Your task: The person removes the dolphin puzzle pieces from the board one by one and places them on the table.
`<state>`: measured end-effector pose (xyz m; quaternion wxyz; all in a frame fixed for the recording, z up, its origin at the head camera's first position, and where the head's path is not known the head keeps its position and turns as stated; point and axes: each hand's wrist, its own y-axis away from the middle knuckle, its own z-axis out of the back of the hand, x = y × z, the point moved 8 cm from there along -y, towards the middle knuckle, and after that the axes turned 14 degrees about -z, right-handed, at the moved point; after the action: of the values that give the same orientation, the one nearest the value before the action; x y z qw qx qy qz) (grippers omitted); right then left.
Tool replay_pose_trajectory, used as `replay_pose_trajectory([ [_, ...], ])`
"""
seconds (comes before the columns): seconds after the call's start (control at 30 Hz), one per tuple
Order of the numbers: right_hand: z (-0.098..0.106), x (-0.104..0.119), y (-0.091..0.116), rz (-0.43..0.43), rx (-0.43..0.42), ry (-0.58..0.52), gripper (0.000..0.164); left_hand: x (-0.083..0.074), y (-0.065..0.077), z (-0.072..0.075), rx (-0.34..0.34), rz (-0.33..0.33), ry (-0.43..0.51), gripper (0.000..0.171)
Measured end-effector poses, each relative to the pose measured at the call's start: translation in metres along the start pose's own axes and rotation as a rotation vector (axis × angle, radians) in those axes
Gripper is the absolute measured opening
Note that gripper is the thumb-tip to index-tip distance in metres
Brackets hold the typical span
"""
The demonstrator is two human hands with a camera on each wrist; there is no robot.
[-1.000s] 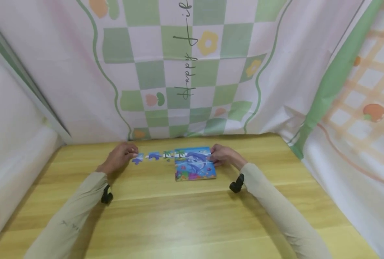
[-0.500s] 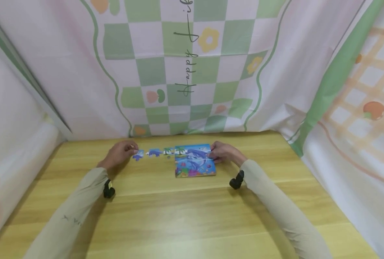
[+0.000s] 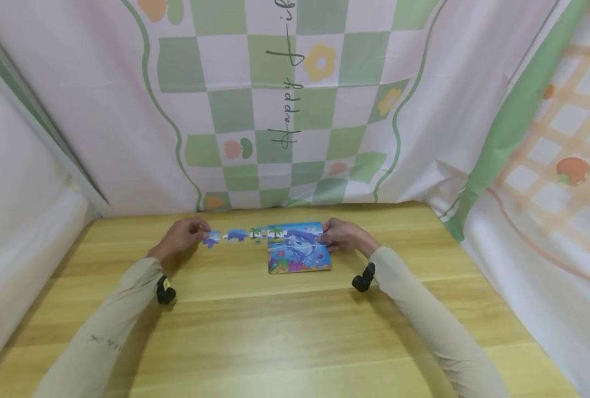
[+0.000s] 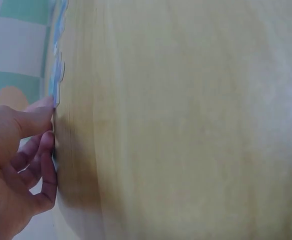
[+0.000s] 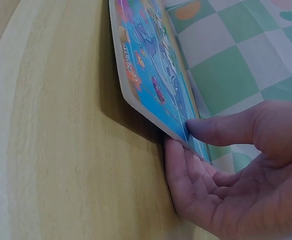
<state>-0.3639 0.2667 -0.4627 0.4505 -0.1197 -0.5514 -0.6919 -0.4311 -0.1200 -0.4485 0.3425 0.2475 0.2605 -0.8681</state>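
In the head view, a dolphin picture puzzle in its flat board [image 3: 300,255] lies on the table, right of centre. My right hand [image 3: 344,234] grips its right edge. The right wrist view shows the thumb on the printed face and the curled fingers under the raised edge. To the left, my left hand [image 3: 182,237] pinches the edge of a blue and white puzzle piece [image 3: 213,238] between thumb and index finger. A purple-blue piece [image 3: 236,236] and a palm-tree piece [image 3: 257,233] lie in a row between that piece and the board.
The wooden table [image 3: 275,331] reaches back to a green-checked cloth [image 3: 295,121] hanging close behind the pieces. White cloths [image 3: 26,166] hang at the left and right sides. A black wrist camera [image 3: 166,291] sits on the left sleeve, another [image 3: 363,278] on the right.
The head view has tilted slightly, so the table appears a little higher. Both hands keep nearly the same places, with the left fingers still at the end piece and the right hand at the board.
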Motion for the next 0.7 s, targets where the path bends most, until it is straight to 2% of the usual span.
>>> replay_pose_trajectory([
  [0.17,0.000,-0.001,-0.002,0.006,0.003,0.003,0.014,0.000,0.002,-0.001,-0.017,0.029,-0.011,0.010],
  [0.4,0.002,-0.003,-0.003,-0.010,-0.023,-0.013,0.019,-0.008,0.000,0.000,-0.016,0.018,-0.018,0.012],
  [0.57,-0.001,0.001,-0.002,-0.011,0.010,-0.012,0.017,-0.012,0.000,0.003,-0.085,0.043,-0.007,0.022],
  [0.7,-0.001,0.000,-0.003,-0.022,0.028,-0.013,0.024,-0.021,-0.007,0.002,-0.139,0.037,-0.015,0.038],
])
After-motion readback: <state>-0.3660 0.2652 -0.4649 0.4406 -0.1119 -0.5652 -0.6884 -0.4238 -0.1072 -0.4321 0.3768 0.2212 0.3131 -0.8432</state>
